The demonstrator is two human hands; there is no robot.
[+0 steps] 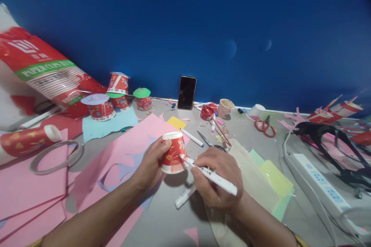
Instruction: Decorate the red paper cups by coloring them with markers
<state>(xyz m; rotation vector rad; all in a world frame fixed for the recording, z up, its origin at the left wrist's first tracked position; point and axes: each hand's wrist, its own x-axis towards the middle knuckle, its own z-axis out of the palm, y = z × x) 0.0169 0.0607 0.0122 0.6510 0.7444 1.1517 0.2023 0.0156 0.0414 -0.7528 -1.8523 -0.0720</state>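
Observation:
My left hand is closed around the left side of a red patterned paper cup, held upside down with its wide white rim at the bottom. In my right hand is a white marker, gripped like a pen. Its tip meets the cup's right side, or is very close to it. Beneath the right hand a white marker cap or second pen lies on the table. Pink paper with cut-out holes spreads to the left of the cup.
Decorated paper cups stand back left near a bag of paper cups. A phone leans on the blue wall. Scissors with red handles, yellow paper and a power strip are on the right; a tape roll is left.

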